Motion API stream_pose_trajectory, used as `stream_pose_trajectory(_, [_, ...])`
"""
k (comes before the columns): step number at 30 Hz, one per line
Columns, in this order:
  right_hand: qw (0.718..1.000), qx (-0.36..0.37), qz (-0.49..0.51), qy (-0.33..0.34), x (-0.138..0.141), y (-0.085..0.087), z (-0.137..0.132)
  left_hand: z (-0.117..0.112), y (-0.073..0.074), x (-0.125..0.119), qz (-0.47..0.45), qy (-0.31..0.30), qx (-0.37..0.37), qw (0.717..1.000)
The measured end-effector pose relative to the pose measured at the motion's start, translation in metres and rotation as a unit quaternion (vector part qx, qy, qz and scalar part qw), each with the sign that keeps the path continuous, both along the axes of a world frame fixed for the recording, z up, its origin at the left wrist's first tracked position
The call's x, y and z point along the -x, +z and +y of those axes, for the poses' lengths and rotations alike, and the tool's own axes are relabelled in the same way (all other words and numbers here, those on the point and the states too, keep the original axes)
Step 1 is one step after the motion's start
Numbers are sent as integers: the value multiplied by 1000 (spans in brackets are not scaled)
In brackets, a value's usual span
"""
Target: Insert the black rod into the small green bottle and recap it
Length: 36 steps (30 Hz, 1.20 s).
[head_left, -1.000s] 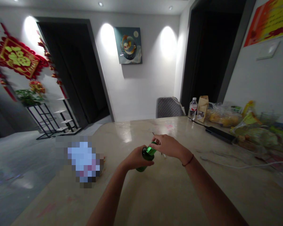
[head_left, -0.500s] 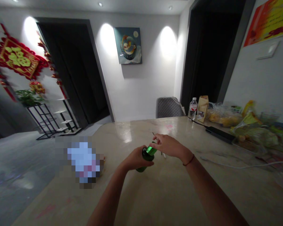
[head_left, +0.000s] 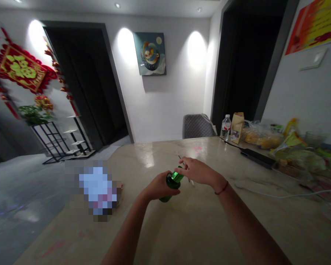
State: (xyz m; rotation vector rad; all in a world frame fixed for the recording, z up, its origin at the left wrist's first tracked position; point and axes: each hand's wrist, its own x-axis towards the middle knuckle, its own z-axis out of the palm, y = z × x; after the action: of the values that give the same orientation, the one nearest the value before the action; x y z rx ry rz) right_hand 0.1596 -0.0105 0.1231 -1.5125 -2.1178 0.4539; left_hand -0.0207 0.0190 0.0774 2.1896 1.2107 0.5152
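My left hand (head_left: 157, 187) is wrapped round the body of a dark green glass bottle (head_left: 169, 185), which is tilted over the beige marble table (head_left: 198, 228). My right hand (head_left: 197, 171) pinches the shiny green foil at the bottle's neck (head_left: 177, 177). What lies under the right fingers besides the foil is hidden. A thin dark stick and a small white piece lie on the table just beyond the right hand.
Along the right wall stand a water bottle (head_left: 225, 127), a brown paper bag (head_left: 237, 127), food bags (head_left: 260, 136), a black remote-like bar (head_left: 257, 157) and a white cable (head_left: 281, 194). A grey chair (head_left: 196, 126) sits at the far end. A blurred-out patch (head_left: 98, 189) lies left.
Almost nothing differs; the right hand's fingers have shifted slightly at the foil on the bottle's neck. The left hand and bottle stay in place.
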Motion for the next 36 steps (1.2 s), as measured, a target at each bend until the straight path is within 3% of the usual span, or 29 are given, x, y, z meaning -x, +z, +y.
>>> stream_pose_trajectory(5, [999, 8, -35, 5, -3, -2, 2, -1, 1, -1, 23, 3, 5, 1000])
stream_pose_trajectory(12, [996, 0, 23, 92, -10, -6, 5, 1, -4, -1, 32, 7, -4, 999])
stream_pose_trajectory(19, [989, -11, 66, 128, -18, -6, 8, 2, -3, 2, 18, 7, 0, 1000])
stream_pose_trajectory(27, [989, -8, 145, 39, -46, -21, 28, -1, 4, 2, 12, -2, -9, 1000])
stream_pose_trajectory(36, [983, -7, 173, -64, -80, -69, 59, -1, 3, 1, 20, -1, -4, 1000])
